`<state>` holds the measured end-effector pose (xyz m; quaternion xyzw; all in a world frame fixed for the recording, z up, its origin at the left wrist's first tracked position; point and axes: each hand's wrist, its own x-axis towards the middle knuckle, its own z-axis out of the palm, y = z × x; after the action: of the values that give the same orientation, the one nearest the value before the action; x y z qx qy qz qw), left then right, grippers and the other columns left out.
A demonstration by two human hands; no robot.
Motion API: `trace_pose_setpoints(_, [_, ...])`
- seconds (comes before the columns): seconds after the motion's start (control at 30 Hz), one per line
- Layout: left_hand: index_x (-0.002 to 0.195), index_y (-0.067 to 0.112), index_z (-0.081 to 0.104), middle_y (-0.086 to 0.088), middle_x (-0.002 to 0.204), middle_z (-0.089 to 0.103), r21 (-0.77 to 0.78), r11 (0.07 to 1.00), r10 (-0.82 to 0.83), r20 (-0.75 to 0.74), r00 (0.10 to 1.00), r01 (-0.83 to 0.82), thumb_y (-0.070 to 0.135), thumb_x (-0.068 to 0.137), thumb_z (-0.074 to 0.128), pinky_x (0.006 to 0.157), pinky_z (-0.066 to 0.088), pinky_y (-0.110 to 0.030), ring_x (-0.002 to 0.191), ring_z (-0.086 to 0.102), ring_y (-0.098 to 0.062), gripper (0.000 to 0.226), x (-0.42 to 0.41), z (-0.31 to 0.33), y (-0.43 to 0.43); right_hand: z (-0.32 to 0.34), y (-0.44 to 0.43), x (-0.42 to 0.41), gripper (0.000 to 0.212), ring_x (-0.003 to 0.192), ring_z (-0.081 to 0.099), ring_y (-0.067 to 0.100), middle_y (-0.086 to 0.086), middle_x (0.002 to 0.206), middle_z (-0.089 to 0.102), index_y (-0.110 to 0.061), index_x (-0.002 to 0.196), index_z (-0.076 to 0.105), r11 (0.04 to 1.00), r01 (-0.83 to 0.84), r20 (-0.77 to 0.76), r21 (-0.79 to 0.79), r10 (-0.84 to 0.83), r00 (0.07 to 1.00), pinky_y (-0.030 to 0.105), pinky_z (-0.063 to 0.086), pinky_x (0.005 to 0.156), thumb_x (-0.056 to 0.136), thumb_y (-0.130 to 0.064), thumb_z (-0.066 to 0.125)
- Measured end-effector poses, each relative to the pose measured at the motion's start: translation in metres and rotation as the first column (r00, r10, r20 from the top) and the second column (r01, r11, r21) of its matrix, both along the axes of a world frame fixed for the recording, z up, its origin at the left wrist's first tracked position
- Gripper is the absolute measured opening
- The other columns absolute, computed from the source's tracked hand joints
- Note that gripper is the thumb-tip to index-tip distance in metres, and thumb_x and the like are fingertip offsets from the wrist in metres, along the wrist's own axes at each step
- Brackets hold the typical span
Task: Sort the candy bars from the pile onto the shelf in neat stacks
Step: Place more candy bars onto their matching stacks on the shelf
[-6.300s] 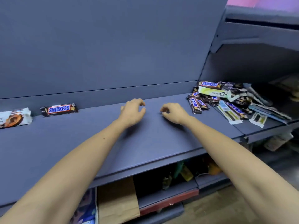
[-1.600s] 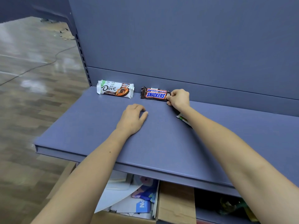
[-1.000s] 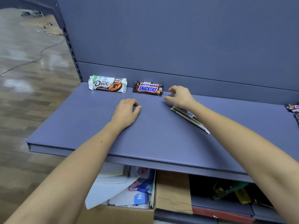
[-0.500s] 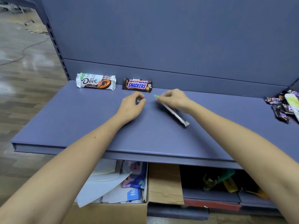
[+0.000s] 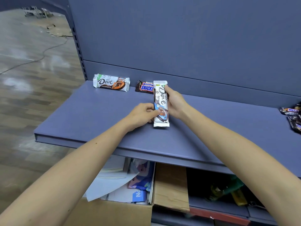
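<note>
The left hand [image 5: 143,115] and right hand [image 5: 175,103] are pinching a Dove bar [image 5: 160,101]. A Snickers [image 5: 145,87] and another Dove [image 5: 111,82] are lying sorted; the right-edge pile [image 5: 293,118] is waiting.

Makes two Dove bars: a white-and-orange Dove bar [image 5: 111,83] near the shelf's [image 5: 81,115] back left corner, a white-and-blue Dove bar [image 5: 159,98] over its middle. One Snickers bar [image 5: 145,87] at the back edge. Comes to three or so dark wrappers [image 5: 289,110] at the right edge, cut off, so no firm count.
</note>
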<state>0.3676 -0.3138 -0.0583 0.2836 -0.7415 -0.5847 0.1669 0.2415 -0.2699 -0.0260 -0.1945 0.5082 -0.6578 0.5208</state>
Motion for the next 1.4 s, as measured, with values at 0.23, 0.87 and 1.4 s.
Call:
trace_pose_setpoints(0.23, [0.089,0.013,0.059,-0.006,0.09,0.064,0.348,0.885,0.405,-0.254,0.878,-0.308,0.01,0.093,0.052,0.063,0.053,-0.016,0.075,0.061,-0.011,0.009,0.004,0.006,-0.008,0.0,0.0,0.006,0.02,0.07,0.062,0.009,-0.008,0.09,0.065,-0.023,0.102,0.062,0.972,-0.122,-0.442,0.203,0.202,0.874,0.019,0.044,0.054,0.095,-0.034,0.046])
trace_pose_setpoints(0.87, [0.116,0.014,0.056,-0.004,0.118,0.06,-0.74,0.627,0.564,0.216,0.797,-0.243,0.02,0.093,0.046,0.094,0.029,-0.033,0.119,0.038,-0.028,0.026,0.107,-0.023,-0.058,-0.016,-0.07,0.041,0.027,0.075,0.049,0.023,0.019,0.081,0.063,0.006,0.085,0.067,0.956,0.0,-0.951,0.294,0.292,0.099,0.032,0.04,0.068,0.089,-0.017,0.054])
trace_pose_setpoints(1.4, [0.112,0.013,0.057,-0.004,0.12,0.055,-0.785,0.587,0.592,0.247,0.768,-0.2,0.023,0.096,0.04,0.093,0.029,-0.037,0.119,0.036,-0.026,0.026,0.108,-0.033,-0.066,-0.008,-0.136,0.052,0.029,0.095,0.055,0.038,0.024,0.109,0.06,0.005,0.102,0.061,0.932,0.142,-0.932,0.335,0.349,-0.093,0.033,0.042,0.076,0.092,-0.021,0.052])
